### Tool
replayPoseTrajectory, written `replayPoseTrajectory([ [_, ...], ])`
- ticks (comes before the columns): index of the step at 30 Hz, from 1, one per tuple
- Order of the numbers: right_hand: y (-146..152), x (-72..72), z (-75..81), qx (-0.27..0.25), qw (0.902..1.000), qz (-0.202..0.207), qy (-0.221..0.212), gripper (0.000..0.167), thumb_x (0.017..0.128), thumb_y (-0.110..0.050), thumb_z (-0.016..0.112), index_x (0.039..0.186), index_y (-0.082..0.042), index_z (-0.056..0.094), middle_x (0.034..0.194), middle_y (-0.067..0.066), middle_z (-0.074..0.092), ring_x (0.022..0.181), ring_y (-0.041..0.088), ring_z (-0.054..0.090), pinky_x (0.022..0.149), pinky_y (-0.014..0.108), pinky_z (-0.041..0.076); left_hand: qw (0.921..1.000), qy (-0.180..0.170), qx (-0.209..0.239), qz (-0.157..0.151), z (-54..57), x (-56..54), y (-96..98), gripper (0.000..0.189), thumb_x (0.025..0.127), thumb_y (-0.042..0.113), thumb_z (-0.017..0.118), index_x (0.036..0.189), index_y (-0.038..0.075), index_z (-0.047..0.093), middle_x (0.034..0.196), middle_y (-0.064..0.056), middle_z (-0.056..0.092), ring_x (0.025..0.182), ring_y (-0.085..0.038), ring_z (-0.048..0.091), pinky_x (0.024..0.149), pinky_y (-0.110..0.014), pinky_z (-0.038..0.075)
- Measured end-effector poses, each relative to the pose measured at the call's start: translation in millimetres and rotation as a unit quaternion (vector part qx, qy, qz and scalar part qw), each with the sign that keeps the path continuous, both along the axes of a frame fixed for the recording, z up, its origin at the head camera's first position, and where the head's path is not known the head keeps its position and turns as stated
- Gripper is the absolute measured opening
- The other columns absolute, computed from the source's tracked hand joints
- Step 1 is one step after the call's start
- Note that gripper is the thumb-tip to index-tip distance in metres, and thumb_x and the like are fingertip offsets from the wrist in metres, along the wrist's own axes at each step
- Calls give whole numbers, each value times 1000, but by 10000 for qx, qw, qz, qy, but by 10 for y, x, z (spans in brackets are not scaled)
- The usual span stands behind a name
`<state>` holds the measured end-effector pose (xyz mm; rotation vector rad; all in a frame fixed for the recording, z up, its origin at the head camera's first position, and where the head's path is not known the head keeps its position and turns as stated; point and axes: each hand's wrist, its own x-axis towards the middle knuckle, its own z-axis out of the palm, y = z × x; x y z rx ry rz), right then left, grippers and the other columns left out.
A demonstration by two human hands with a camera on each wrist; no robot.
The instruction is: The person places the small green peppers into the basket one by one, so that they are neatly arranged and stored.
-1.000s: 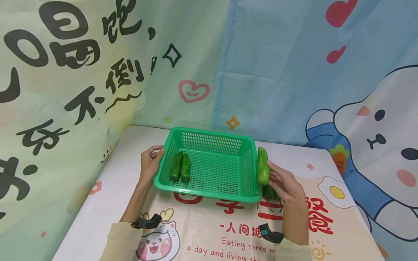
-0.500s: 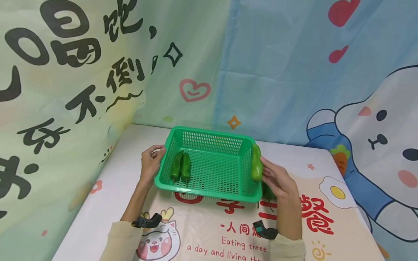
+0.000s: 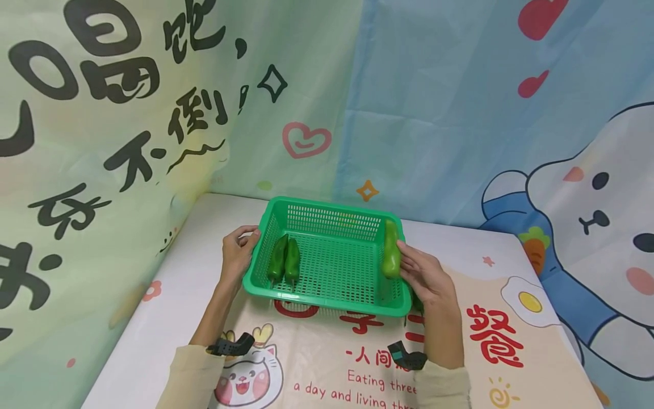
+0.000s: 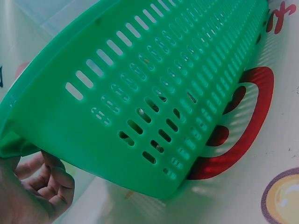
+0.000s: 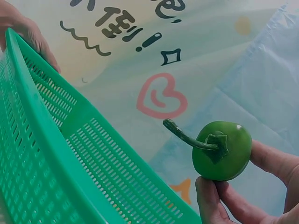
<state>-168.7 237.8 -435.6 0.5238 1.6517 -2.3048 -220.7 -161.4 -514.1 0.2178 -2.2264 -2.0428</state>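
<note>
My left hand (image 3: 238, 254) grips the left rim of a green plastic basket (image 3: 327, 304); in the left wrist view its fingers (image 4: 53, 179) curl below the rim. Two green peppers lie side by side at the basket's left end, one pepper (image 3: 277, 260) left of the other pepper (image 3: 292, 262). With thumb and fingers, my right hand (image 3: 428, 274) holds a larger, lighter green pepper (image 3: 391, 253) over the basket's right end. The right wrist view shows this pepper's stem end, with its curved stem (image 5: 187, 136) pointing toward the basket.
Partly hidden behind the right hand, another dark green pepper (image 3: 418, 302) lies on the table just right of the basket. A printed cloth (image 3: 378, 380) covers the table. Printed curtains (image 3: 434, 113) hang close behind and at the left.
The right hand has carried the large pepper left, from outside the basket's right rim to over its right end. The left hand has stayed on the left rim.
</note>
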Motion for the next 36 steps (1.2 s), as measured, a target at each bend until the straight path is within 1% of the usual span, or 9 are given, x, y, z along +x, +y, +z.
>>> replayPoseTrajectory([
  [3, -40, -27, -3, -13, 10000, 28, 47, 49, 108, -25, 69, 149, -1, 54, 108, -5, 75, 106, 8, 72, 93, 23, 62, 10000, 14, -2, 5, -2, -2, -2, 36, 113, 24, 63, 135, -2, 71, 95, -14, 81, 70, -5, 69, 65, -19, 56],
  [11, -186, -84, -34, 85, 9996, 111, 248, 26, 109, -22, 68, 128, -5, 66, 103, -6, 78, 102, 8, 75, 91, 23, 63, 10000, 31, -1, -2, -2, -9, -7, 36, 113, 25, 63, 136, -2, 71, 98, -18, 81, 70, -4, 69, 65, -19, 56],
  [14, -237, -91, -59, 134, 9993, 123, 329, 11, 111, -19, 65, 116, -11, 72, 100, -7, 79, 100, 7, 76, 90, 23, 63, 10000, 54, -5, -12, -11, -5, 7, 36, 113, 25, 63, 136, -2, 71, 99, -19, 81, 71, -5, 69, 65, -19, 55],
  [16, -276, -96, -73, 168, 9992, 91, 352, 9, 111, -17, 65, 112, -14, 74, 99, -7, 79, 99, 7, 77, 89, 23, 63, 10000, 55, -19, 2, -19, -4, 17, 35, 113, 25, 62, 135, -2, 71, 98, -17, 81, 72, -5, 69, 66, -20, 56],
  [19, -343, -107, -88, 274, 9989, 86, 378, 22, 110, -17, 66, 129, -7, 72, 98, -9, 80, 98, 7, 78, 89, 23, 63, 10000, 58, -56, 23, -23, 0, 25, 34, 113, 24, 62, 134, -1, 72, 96, -15, 80, 71, -5, 69, 65, -20, 56],
  [22, -413, -122, -97, 390, 9984, 116, 401, 46, 110, -18, 67, 149, 5, 59, 98, -10, 81, 98, 6, 78, 89, 23, 63, 9999, 61, -67, 68, -25, 3, 24, 34, 113, 24, 62, 134, -1, 72, 95, -15, 80, 71, -5, 70, 65, -20, 56],
  [24, -455, -133, -105, 487, 9978, 165, 417, 57, 110, -19, 68, 155, 10, 51, 99, -11, 80, 97, 6, 78, 89, 23, 63, 9999, 64, -65, 69, -25, 3, 20, 34, 113, 24, 62, 134, -2, 72, 96, -15, 80, 71, -5, 70, 65, -19, 57],
  [30, -576, -179, -169, 622, 9965, 291, 487, 57, 110, -19, 69, 155, 11, 51, 100, -11, 80, 96, 4, 79, 89, 22, 63, 9999, 95, -61, 37, -13, -1, 14, 34, 113, 24, 63, 134, -1, 72, 97, -17, 80, 72, -5, 70, 66, -20, 57],
  [36, -737, -233, -237, 675, 9964, 182, 488, 53, 106, -15, 73, 149, 12, 58, 103, -4, 82, 94, 6, 80, 87, 25, 65, 10000, 76, -51, 3, -4, 7, 0, 37, 113, 25, 63, 136, -2, 71, 100, -21, 80, 72, -5, 69, 66, -19, 56],
])
